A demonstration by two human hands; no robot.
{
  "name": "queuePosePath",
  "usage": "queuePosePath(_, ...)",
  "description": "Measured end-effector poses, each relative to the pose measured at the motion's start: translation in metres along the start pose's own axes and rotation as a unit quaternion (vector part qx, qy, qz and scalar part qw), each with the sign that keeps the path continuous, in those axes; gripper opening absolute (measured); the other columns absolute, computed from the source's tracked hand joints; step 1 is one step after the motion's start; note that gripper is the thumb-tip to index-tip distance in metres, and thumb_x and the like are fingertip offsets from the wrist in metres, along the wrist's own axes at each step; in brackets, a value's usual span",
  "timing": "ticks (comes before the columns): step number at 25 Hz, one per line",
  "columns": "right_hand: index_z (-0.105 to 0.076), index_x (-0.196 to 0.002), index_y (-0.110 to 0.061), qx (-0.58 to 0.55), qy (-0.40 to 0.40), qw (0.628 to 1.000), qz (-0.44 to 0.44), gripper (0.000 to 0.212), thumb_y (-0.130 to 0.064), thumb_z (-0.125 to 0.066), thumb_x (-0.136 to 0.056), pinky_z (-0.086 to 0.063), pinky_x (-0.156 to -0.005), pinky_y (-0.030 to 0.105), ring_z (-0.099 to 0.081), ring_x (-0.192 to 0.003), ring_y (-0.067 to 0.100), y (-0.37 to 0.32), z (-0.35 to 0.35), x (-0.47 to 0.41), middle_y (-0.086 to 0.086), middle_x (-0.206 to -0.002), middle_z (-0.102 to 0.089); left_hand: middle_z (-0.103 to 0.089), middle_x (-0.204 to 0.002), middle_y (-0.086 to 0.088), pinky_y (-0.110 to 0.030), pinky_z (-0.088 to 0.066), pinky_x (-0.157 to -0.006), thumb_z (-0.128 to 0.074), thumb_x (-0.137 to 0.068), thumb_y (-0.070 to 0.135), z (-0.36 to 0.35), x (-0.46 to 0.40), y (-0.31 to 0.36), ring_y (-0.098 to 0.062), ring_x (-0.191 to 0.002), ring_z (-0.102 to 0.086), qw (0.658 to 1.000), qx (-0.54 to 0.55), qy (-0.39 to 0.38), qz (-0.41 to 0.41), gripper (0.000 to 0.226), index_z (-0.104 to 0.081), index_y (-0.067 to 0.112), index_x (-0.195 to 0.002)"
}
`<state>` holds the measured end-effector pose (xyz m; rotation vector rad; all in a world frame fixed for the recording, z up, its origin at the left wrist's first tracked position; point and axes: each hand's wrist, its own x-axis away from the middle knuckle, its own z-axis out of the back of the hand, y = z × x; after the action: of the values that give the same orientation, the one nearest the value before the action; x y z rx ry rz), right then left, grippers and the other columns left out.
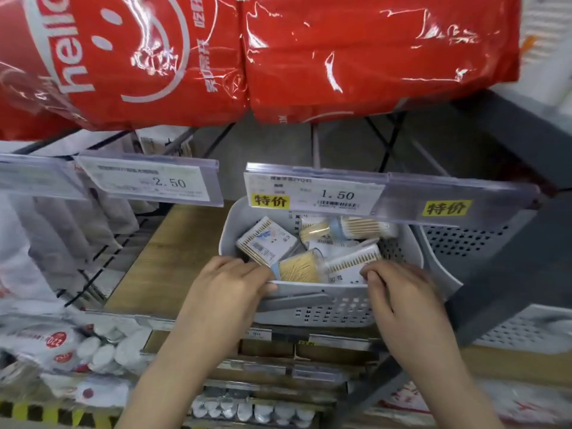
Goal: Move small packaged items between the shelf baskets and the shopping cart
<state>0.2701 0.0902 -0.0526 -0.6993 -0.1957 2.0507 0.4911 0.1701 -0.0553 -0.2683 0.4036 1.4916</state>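
Your left hand [227, 284] grips near rim of pale basket [325, 308], fingers curled over edge at left. Your right hand [399, 292] does same at right, fingertips hooked over rim. Basket sits on wooden shelf [161, 261], under 1.50 price tag [312, 193]. Inside: cotton swab packs [267, 241], lying jumbled. Red bags [247, 57] overhead.
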Motion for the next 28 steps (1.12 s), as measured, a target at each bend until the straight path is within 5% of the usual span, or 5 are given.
queuePosePath(12, -0.064, -0.109, -0.014, -0.017, -0.053, 0.998, 0.013, 0.021, -0.012, -0.052, -0.093, -0.046, -0.084, 0.033, -0.057, -0.097, 0.019, -0.040, -0.001, -0.044, 0.001, -0.103, -0.064, -0.066, -0.078, 0.015, -0.026, -0.047, -0.066, -0.036, -0.088, 0.063, 0.034, -0.015, -0.044, 0.001, -0.075, -0.060, 0.955, 0.241, -0.164, 0.050, 0.042, -0.064, 0.032, -0.084)
queuePosePath(17, -0.050, -0.123, -0.020, 0.159, -0.214, 0.964, 0.016, 0.033, -0.010, -0.051, -0.092, -0.047, -0.075, 0.032, -0.056, -0.098, 0.023, -0.043, -0.013, -0.102, 0.007, -0.119, -0.057, -0.064, -0.111, 0.008, -0.031, -0.048, -0.094, -0.064, -0.089, 0.020, 0.004, -0.064, -0.049, -0.007, -0.103, -0.060, 0.898, 0.312, -0.311, 0.017, 0.023, -0.060, 0.025, -0.111)
queuePosePath(20, -0.047, -0.128, -0.016, 0.239, -0.280, 0.928, 0.056, 0.038, -0.006, -0.049, -0.091, -0.043, -0.084, 0.031, -0.052, -0.112, 0.024, -0.041, -0.027, -0.119, 0.008, -0.130, -0.052, -0.064, -0.094, 0.006, -0.023, -0.048, -0.080, -0.061, -0.089, 0.013, -0.006, -0.073, -0.043, -0.014, -0.089, -0.058, 0.894, 0.229, -0.385, -0.032, 0.018, -0.060, 0.031, -0.093)
queuePosePath(24, -0.049, -0.127, -0.013, 0.287, -0.279, 0.912, 0.083, 0.033, -0.011, -0.046, -0.094, -0.040, -0.087, 0.029, -0.051, -0.116, 0.024, -0.039, -0.031, -0.126, 0.008, -0.129, -0.053, -0.051, -0.072, 0.020, -0.007, -0.033, -0.059, -0.065, -0.085, 0.014, -0.009, -0.078, -0.043, 0.003, -0.068, -0.047, 0.902, 0.213, -0.375, -0.034, 0.032, -0.047, 0.036, -0.069)
queuePosePath(28, -0.052, -0.115, -0.018, 0.206, -0.295, 0.931, 0.055, 0.030, -0.018, -0.058, -0.086, -0.037, -0.074, 0.029, -0.050, -0.096, 0.018, -0.030, -0.033, -0.125, 0.001, -0.110, -0.055, -0.064, -0.094, 0.009, -0.023, -0.050, -0.077, -0.078, -0.073, 0.015, -0.006, -0.074, -0.047, -0.009, -0.087, -0.060, 0.911, 0.282, -0.302, -0.001, 0.026, -0.060, 0.026, -0.089)
